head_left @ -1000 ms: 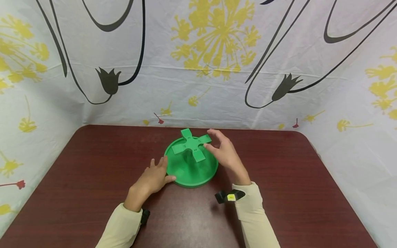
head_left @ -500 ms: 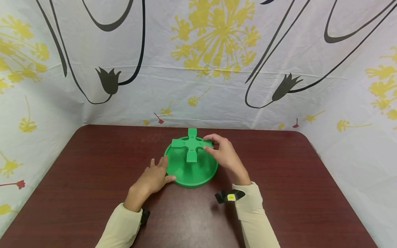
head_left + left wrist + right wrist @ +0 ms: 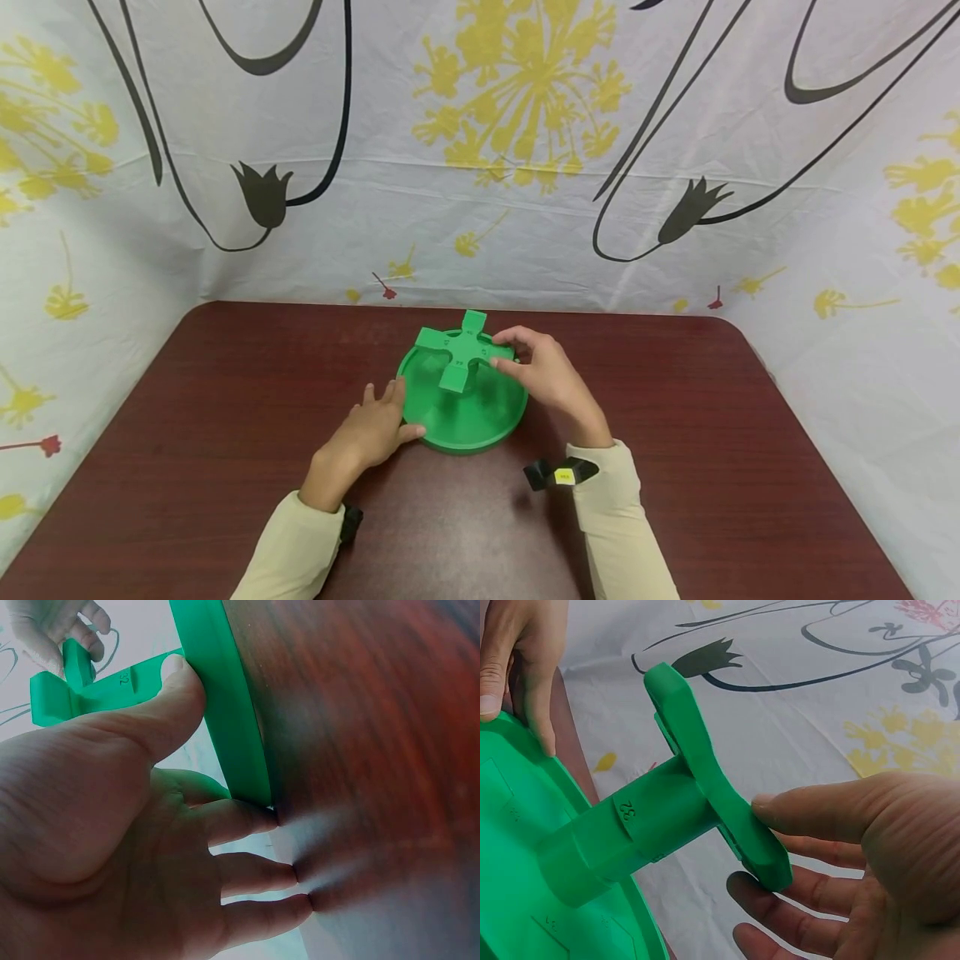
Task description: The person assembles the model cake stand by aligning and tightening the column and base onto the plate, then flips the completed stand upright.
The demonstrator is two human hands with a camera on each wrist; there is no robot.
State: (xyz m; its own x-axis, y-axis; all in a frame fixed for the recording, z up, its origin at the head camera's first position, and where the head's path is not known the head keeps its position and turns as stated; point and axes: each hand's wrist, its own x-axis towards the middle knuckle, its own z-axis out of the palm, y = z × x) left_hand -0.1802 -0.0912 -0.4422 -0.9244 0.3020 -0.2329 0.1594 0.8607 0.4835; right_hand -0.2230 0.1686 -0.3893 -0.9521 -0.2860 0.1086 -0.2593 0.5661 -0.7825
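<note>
A green round dish lies on the table, a post with embossed numbers rising from its middle. Topping the post is a green four-armed cross-shaped handle, marked with small numbers. My right hand pinches the handle's right arm, thumb on the upper face and index finger around the far side, as the right wrist view shows. At the dish's left side, my left hand rests with straight, spread fingers. Its thumb touches the rim and its other fingertips reach down to the tabletop in the left wrist view.
The dark red-brown table has rounded far corners. A white cloth printed with yellow and grey flowers hangs behind it and along both sides. Black wrist cameras sit at both sleeves.
The cross-shaped handle has turned clockwise as seen from above. My right hand's fingers, apart from the arm a second ago, have come in around it. My left hand and the dish have stayed put.
</note>
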